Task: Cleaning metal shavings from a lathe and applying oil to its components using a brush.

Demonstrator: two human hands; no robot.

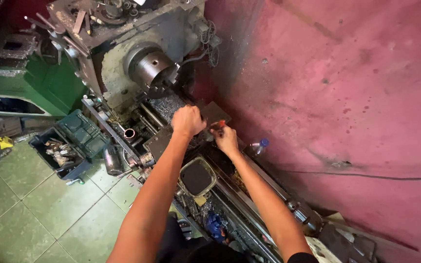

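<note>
I look down at an old metal lathe with a steel chuck at its head. My left hand is closed in a fist over the carriage, around something I cannot make out. Beside it, my right hand grips a small tool with a red handle, near a flat dark metal plate. Both arms reach forward over the lathe bed.
A dark oily tray rests on the bed under my left forearm. A plastic bottle with a blue cap lies by the pink wall. An open green toolbox stands on the tiled floor. A green machine sits far left.
</note>
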